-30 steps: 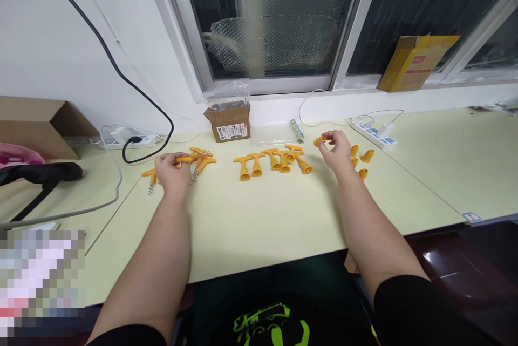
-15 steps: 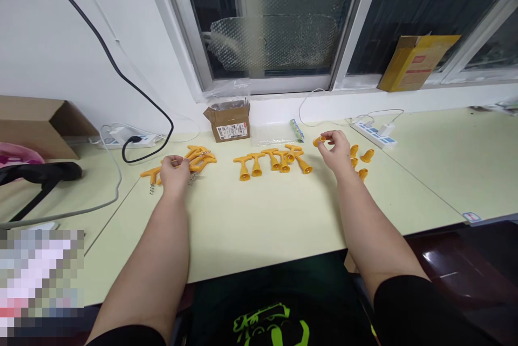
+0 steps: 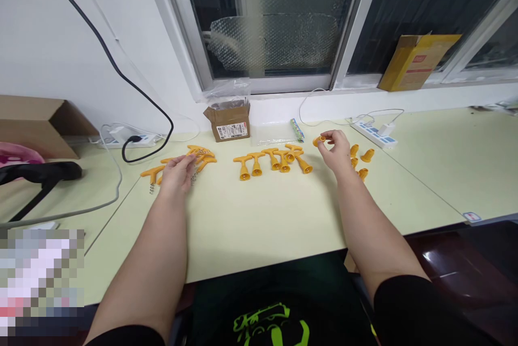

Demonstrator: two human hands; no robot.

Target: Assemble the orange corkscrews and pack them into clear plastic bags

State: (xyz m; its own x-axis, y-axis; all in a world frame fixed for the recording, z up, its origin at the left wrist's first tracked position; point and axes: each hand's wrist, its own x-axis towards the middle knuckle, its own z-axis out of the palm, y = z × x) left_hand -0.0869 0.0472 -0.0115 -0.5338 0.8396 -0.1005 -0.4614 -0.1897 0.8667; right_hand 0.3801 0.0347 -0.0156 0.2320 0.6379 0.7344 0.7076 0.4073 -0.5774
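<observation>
My left hand [image 3: 176, 172] is at the left pile of yellow T-handled corkscrews [image 3: 152, 173], its thumb and fingers closed on one of them. That one's handle is mostly hidden by the fingers, and a metal spiral shows just below them. My right hand [image 3: 336, 150] pinches a hollow yellow sleeve [image 3: 319, 141] above the table, open end facing up toward me. Between the hands lie several corkscrews with sleeves fitted [image 3: 257, 165], roughly in a row. Several loose yellow sleeves [image 3: 367, 155] rest just right of my right hand.
A small open cardboard box [image 3: 230, 123] and a clear plastic bag [image 3: 273, 134] are at the back by the wall. Power strips [image 3: 374, 134] with cables lie at both sides. A larger carton [image 3: 36, 119] and a black stand [image 3: 44, 173] occupy the far left.
My left hand has turned, its fingertips shifting slightly right and up over the corkscrew pile. My right hand stays in place with the sleeve.
</observation>
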